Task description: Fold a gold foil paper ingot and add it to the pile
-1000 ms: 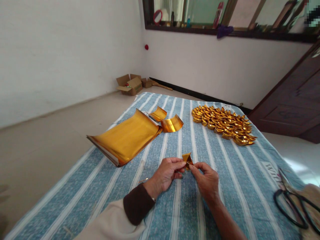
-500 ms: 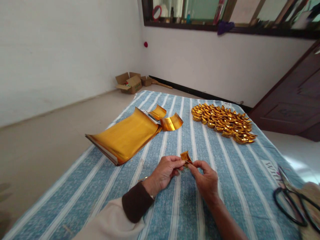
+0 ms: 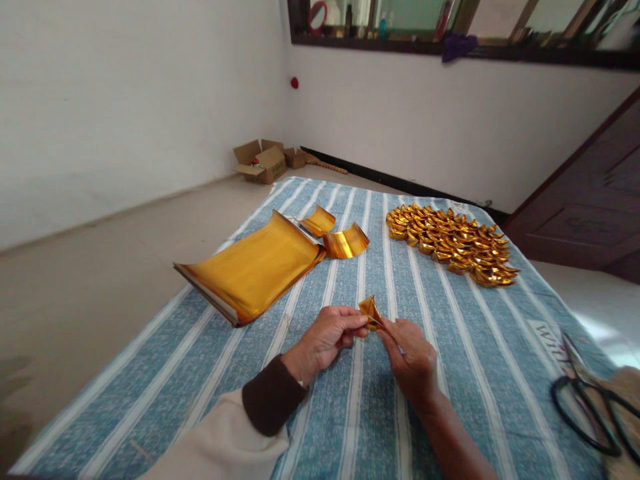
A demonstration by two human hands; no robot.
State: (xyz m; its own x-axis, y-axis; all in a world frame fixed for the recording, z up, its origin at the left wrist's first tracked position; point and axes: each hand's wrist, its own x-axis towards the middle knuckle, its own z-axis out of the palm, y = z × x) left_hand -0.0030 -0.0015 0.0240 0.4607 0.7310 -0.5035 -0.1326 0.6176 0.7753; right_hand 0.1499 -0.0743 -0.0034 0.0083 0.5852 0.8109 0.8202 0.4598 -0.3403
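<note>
My left hand (image 3: 327, 337) and my right hand (image 3: 410, 353) meet low in the middle of the view, both pinching one small folded piece of gold foil paper (image 3: 371, 310) just above a blue-and-white striped cloth (image 3: 450, 347). The paper's pointed tip sticks up between my fingertips. A stack of flat gold foil sheets (image 3: 255, 267) lies to the left, with two curled gold strips (image 3: 340, 237) beyond it. A pile of several folded gold ingot shapes (image 3: 453, 243) lies at the far right of the cloth.
Black-handled scissors (image 3: 587, 400) lie at the cloth's right edge. Open cardboard boxes (image 3: 265, 160) sit on the floor by the far wall. A dark wooden door (image 3: 590, 193) stands at the right, and a window sill with bottles (image 3: 380, 27) runs along the top.
My hands have kept pinching the gold piece, and the fold has turned slightly between the fingertips. The camera has shifted a little.
</note>
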